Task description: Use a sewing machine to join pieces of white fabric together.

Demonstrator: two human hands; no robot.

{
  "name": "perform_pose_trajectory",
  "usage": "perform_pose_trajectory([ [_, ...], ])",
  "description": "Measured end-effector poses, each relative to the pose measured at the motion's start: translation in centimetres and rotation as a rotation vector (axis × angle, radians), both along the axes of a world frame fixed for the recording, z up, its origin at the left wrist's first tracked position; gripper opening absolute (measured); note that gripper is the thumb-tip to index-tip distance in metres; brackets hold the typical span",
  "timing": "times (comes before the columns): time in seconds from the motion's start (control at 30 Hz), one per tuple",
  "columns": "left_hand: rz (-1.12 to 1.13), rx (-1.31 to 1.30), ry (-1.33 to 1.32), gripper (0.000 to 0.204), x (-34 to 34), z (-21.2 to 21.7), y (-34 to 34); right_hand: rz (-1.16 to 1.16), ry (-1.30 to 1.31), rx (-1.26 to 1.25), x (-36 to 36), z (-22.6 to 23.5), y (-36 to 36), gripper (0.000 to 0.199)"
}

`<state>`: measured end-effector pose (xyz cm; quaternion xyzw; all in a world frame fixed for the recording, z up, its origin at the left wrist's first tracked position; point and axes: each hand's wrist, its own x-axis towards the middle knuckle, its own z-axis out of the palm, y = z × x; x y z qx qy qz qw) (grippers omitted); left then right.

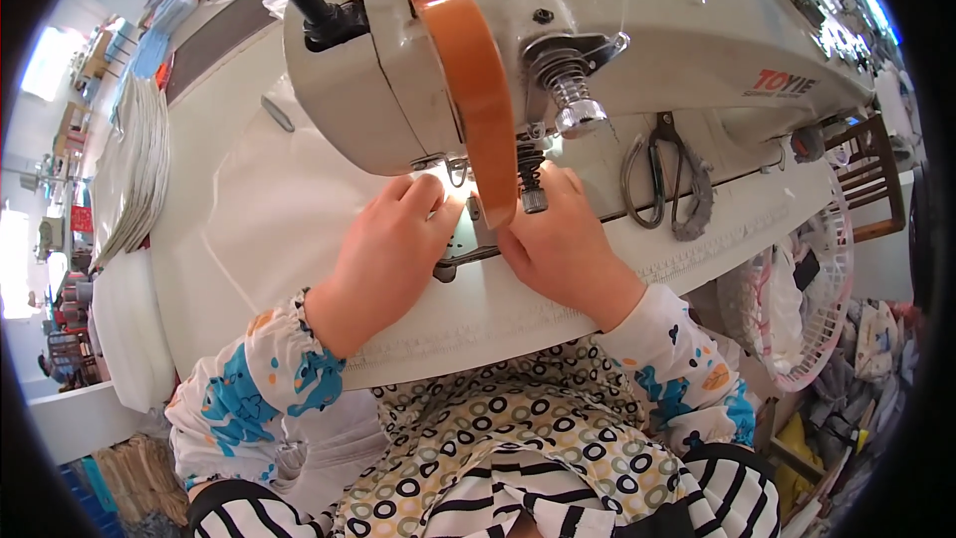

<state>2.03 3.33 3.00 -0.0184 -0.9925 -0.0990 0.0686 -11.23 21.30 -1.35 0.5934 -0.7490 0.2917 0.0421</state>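
Left hand [381,257] and right hand [570,251] are resting by the sewing machine [637,25], fingers bent (can't tell their hold, what's done or left).

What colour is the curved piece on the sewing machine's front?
The curved piece is orange; it shows best in the head view.

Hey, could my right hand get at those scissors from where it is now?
Probably yes: the scissors lie to the right of your right hand, looped handles toward you, and nothing visible blocks the way between.
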Motion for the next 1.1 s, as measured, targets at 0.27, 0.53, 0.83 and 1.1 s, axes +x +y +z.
perform_pose_trajectory([
  [0.27,-0.023,0.231,-0.22,0.048,0.8,1.2,-1.3,0.379,-0.281,-0.189,7.9,-0.9,-0.3,0.038],
  [0.53,0.065,0.142,-0.174,0.044,0.4,0.7,0.6,0.322,-0.059,-0.085,12.6,-0.2,-0.3,0.057],
  [0.83,0.093,0.246,-0.229,0.045,0.8,1.0,0.6,0.211,0.029,-0.135,13.0,-1.1,1.3,0.041],
  [1.1,0.088,0.371,-0.169,0.04,0.7,0.8,1.5,0.248,-0.014,-0.12,11.7,-1.0,3.1,0.039],
])
